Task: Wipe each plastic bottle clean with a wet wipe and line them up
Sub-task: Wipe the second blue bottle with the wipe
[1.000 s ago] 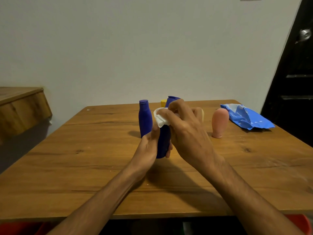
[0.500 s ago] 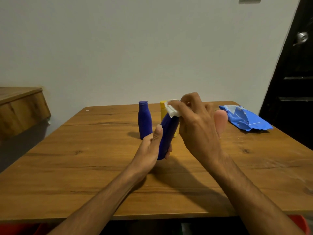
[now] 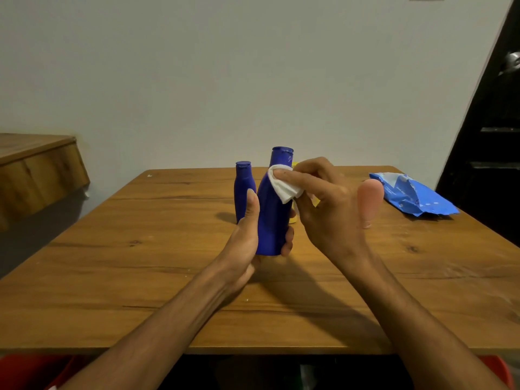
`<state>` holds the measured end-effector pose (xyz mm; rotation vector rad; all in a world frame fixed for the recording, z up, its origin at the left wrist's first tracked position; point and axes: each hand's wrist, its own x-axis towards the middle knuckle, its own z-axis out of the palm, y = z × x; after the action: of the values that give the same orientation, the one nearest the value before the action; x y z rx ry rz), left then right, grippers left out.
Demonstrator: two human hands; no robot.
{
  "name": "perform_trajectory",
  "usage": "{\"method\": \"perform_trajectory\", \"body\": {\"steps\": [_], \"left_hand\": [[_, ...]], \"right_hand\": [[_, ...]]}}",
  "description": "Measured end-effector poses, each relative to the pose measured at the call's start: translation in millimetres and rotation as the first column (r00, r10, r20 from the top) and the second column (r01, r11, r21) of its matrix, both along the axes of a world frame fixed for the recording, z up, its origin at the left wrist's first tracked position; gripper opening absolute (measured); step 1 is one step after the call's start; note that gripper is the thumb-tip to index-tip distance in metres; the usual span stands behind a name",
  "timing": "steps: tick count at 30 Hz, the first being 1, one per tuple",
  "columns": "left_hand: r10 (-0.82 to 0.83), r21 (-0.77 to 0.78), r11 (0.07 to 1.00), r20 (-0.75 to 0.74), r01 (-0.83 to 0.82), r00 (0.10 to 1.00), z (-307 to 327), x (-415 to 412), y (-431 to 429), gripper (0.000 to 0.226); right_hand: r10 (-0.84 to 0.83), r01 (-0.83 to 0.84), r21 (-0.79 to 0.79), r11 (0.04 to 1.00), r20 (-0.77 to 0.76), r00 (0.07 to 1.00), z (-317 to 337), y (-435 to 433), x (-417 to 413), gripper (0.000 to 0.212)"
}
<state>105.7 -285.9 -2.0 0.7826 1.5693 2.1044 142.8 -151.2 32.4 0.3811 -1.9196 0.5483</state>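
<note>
Four bottles are on the wooden table: two blue, one yellow and one pink. There is also one white wipe and one blue pack of wipes.

The big blue bottle is near the table's middle, close to upright and leaning a little to the right. The left hand grips its lower half. The thumb lies up the bottle's left side, and the fingertips curl round the right side. Whether its base touches the table cannot be told.

The right hand holds the wipe in curled fingers. The forefinger presses the wipe onto the bottle's shoulder, just under the cap.

Seen from the held bottle:
- The small blue bottle stands upright at 11 o'clock, just behind the left thumb.
- The yellow bottle is at 1 o'clock, mostly hidden behind the bottle and the right hand.
- The pink bottle stands at 2 o'clock, partly covered by the right hand.
- The pack lies beyond the pink bottle, at the table's far right corner.
</note>
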Motion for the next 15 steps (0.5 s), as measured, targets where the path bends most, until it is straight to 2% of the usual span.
{"method": "perform_trajectory", "body": {"steps": [3,6,10,15], "left_hand": [[-0.135,0.084,0.988,0.080,0.128,0.988,-0.5,-0.4,-1.8,0.074],[-0.232,0.112,0.969,0.120,0.220,0.965,0.4,0.3,-3.5,0.076],[-0.281,0.175,0.952,0.187,0.250,0.941,1.4,0.3,-3.9,0.077],[-0.347,0.144,0.936,0.214,0.322,0.913,-0.9,-2.2,-7.7,0.079]], "right_hand": [[0.041,-0.042,-0.102,0.994,-0.011,0.999,1.0,3.2,-0.3,0.033],[0.061,-0.075,-0.230,0.970,-0.065,0.996,5.5,3.4,1.8,0.027],[0.149,-0.145,-0.339,0.930,-0.016,0.989,6.3,0.8,2.0,0.027],[0.230,-0.206,-0.463,0.862,-0.006,0.973,10.7,0.3,3.4,0.022]]}}
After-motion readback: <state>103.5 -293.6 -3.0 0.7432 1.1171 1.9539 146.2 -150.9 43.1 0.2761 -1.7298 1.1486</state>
